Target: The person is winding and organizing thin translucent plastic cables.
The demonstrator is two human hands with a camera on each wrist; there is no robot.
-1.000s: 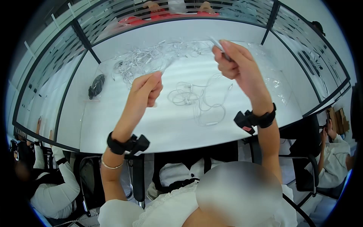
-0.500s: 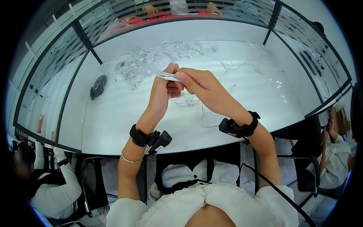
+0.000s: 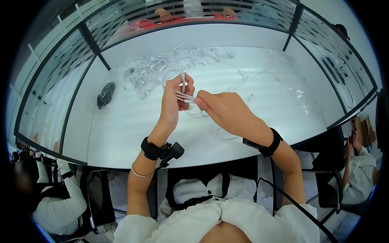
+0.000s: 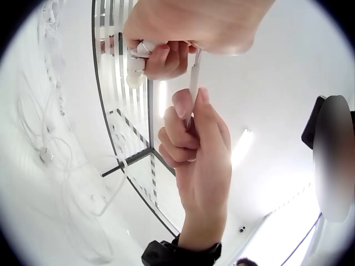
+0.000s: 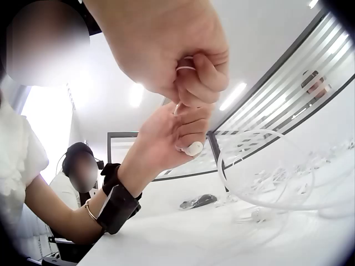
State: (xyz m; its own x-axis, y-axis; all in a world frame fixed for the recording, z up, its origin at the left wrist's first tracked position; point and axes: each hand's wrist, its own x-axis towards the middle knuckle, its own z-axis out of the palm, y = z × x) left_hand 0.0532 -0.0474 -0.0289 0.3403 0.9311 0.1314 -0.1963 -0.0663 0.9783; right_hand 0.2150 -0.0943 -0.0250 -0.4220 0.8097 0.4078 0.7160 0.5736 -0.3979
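Above the table, my left hand [image 3: 172,99] holds a coiled white cable [image 3: 183,83], its loops standing up over the fingers. Close beside it, my right hand [image 3: 233,107] pinches strands of that cable between thumb and forefinger. In the left wrist view, a slim white cable end [image 4: 194,80] spans from the left hand [image 4: 194,25] down to the right hand's fingertips. A white plug-like piece [image 5: 194,148] sticks out by the left hand's fingers in the right wrist view.
More white cable [image 3: 198,114] lies loosely looped on the tabletop [image 3: 133,137] under the hands. A tangled heap of white cables [image 3: 154,67] spreads along the back left. At left is a dark bagged bundle [image 3: 106,95]. Low partitions [image 3: 190,36] surround the table.
The hands were wide apart a second ago and have come together. Since half a second ago, the right hand has shifted down and right, and cable loops now rise above the left hand.
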